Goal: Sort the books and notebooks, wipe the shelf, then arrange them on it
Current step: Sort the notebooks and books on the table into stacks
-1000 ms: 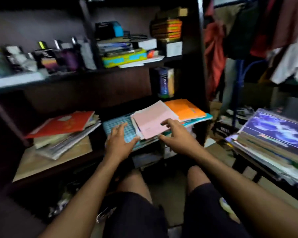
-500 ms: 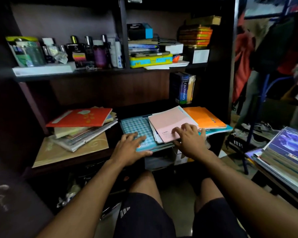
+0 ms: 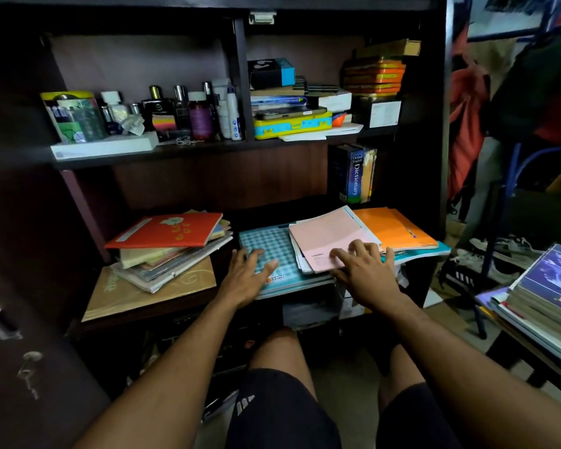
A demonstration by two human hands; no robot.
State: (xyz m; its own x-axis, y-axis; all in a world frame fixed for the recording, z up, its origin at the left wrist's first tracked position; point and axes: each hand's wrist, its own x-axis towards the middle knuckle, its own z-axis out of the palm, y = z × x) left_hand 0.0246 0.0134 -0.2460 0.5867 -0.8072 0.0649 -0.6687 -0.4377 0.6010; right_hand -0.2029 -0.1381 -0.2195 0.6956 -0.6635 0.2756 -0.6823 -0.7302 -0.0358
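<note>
On the lower shelf (image 3: 149,314) of a dark bookcase lie two heaps. The right heap has a teal checked notebook (image 3: 266,246) at the bottom, a pink notebook (image 3: 331,236) over it and orange notebooks (image 3: 392,228) at the far right. My left hand (image 3: 246,275) rests flat on the checked cover. My right hand (image 3: 366,270) presses on the pink notebook's near edge with fingers spread. The left heap is topped by a red book (image 3: 169,230) and sits on a tan folder (image 3: 127,296). A blue dictionary (image 3: 355,173) stands upright behind.
The upper shelf (image 3: 208,145) carries bottles, boxes, a yellow-blue case (image 3: 292,126) and stacked orange tins (image 3: 374,76). Another tall book stack (image 3: 544,303) lies on a stand at the right. Clothes hang at far right. My knees are below the shelf.
The view has swung left and closer to the bookcase. My right hand slid down to the pink notebook's near edge; my left hand stays on the checked cover.
</note>
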